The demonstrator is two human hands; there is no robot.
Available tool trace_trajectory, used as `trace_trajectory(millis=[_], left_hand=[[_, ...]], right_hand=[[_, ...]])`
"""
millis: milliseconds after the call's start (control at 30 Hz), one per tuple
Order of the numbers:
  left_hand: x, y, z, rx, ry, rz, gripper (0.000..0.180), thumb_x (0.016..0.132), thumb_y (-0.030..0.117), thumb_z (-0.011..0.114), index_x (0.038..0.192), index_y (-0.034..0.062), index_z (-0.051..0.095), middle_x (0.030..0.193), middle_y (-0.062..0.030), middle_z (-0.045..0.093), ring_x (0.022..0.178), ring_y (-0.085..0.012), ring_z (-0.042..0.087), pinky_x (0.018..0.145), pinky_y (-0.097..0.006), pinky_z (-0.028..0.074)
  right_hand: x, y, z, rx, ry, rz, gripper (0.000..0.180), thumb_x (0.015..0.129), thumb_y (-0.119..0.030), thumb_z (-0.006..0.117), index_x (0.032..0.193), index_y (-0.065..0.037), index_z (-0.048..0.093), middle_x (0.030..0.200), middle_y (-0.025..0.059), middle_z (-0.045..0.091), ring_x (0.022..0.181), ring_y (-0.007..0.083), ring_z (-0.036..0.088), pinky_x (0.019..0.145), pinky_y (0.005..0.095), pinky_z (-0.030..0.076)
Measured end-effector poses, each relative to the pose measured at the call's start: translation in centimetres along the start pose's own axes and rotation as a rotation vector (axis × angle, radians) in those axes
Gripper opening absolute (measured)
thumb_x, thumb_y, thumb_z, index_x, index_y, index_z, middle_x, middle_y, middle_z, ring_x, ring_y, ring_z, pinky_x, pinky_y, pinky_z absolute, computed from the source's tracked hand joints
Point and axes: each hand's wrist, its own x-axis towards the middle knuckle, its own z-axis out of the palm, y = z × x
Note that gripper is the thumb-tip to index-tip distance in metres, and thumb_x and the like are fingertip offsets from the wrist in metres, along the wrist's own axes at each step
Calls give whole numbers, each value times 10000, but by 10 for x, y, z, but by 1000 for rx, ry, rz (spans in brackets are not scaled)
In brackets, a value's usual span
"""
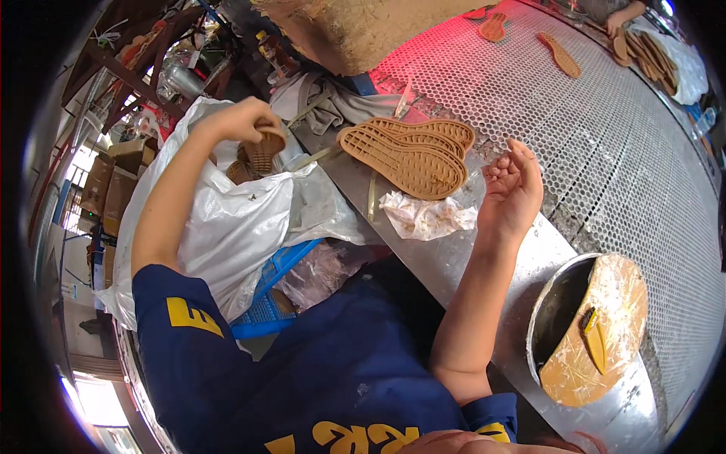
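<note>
My left hand [246, 119] is closed around the end of a brown shoe sole [265, 153], over the mouth of a white plastic sack [234, 208]. More brown soles show partly inside the sack. On the metal ledge [423, 261] lies a small overlapping stack of brown soles [412, 163], treads up. My right hand [514, 185] is raised just right of that stack, palm turned inward and fingers loosely bent apart, with nothing in it. Crumpled white paper or cloth [427, 217], stained brown, sits between the stack and my right forearm.
A honeycomb-mesh conveyor [620, 159] runs along the ledge, carrying scattered soles [558, 54] farther off. At right stands a round pot [535, 333], half covered by a board [616, 295] with a yellow tool [596, 344] on it. Another person's hand [626, 15] is near piled soles [652, 60].
</note>
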Motion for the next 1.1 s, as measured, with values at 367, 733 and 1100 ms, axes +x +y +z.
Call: trace_trajectory(millis=[367,733,1100], left_hand=[[80,83,6,-263,719,121,488,778,243,736,1219,90,593,1069,-110,674,945,-188,650,832,-333,515],[139,172,116,152,631,104,425,749,249,678,1110,36,608,1121,-268,548,1035,-400,563,897,-472,450],[78,141,143,58,897,-18,484,699,-11,637,1175,55,583,1224,-141,588,1185,-308,520,1088,-462,322]], right_hand=[[-5,-9,-4,-67,-11,-34,152,881,-56,503,977,25,587,741,29,542,644,86,509,547,220,408],[-6,-15,-9,-52,9,-28,133,881,-64,510,969,2,586,716,19,535,632,87,504,547,218,406],[-16,-9,-1,-236,106,-78,52,836,-48,574,882,-40,598,690,3,535,576,74,497,515,196,401]])
